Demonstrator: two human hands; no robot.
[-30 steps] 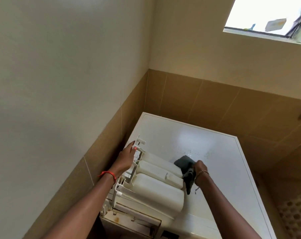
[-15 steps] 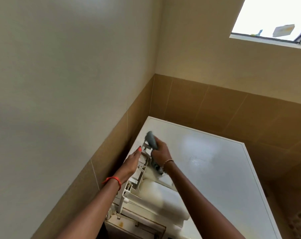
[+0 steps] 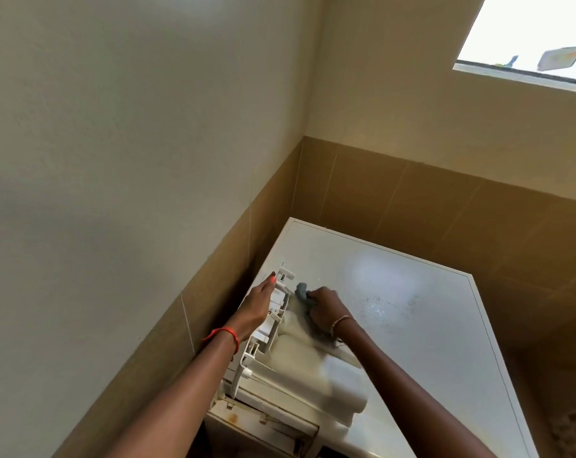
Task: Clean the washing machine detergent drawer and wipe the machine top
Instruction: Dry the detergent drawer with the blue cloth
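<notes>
On machine top, by front-left corner, L hand lay w/ fingers straight against left side of white detergent drawer; thumb hidden. R hand was curled round grey-blue cloth, pressing it on drawer's far end, just beside L fingertips. Hands near each other but apart, drawer frame btwn them. Drawer lay along top's left edge, near end at front edge above open drawer slot. Red band on L wrist, thin bracelet on R wrist. Speckled marks sat mid-top, right of R hand. Tan tiled wall ran behind; bright window upper right.
</notes>
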